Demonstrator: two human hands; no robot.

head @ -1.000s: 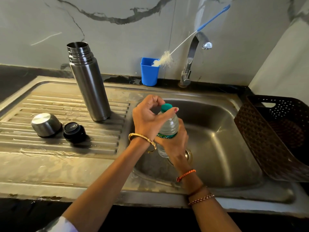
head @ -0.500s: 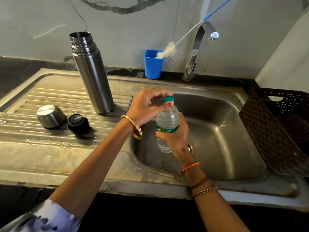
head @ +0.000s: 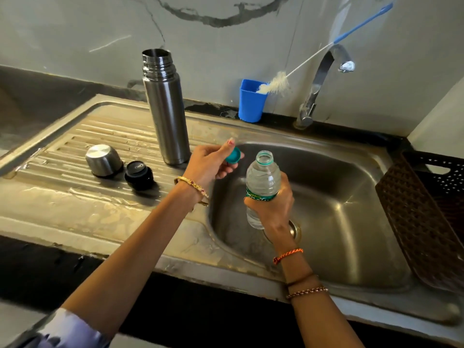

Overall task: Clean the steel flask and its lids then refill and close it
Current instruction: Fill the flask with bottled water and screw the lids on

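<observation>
A dark counter (head: 37,111) runs under a pale wall veined with grey marbling, and a stainless sink unit is let into it. The ribbed draining board (head: 82,149) takes the left half, its metal dull, streaked and wet in patches.

At about nine o'clock on the board sits the steel cup lid (head: 103,160), a rounded brushed-metal dome, mouth down. Touching or just beside it to the right lies the black stopper (head: 139,175), a squat plastic cylinder. At eleven o'clock the steel flask (head: 165,106) stands upright and open, a tall smooth cylinder with threaded rings at the neck.

The left hand (head: 209,163) hovers at the basin's left rim, its fingers pinching a small teal bottle cap (head: 234,155). Beside it, near centre, the right hand (head: 272,204) has its fingers wrapped round a clear ridged plastic water bottle (head: 262,178), uncapped and upright over the deep rounded sink basin (head: 339,209).

At twelve o'clock a blue plastic cup (head: 251,101) holds a long bottle brush (head: 276,84) with white bristles and a blue handle. At one o'clock curves a chrome tap (head: 319,79). At three o'clock a brown perforated plastic basket (head: 421,217) leans on the sink's right edge.
</observation>
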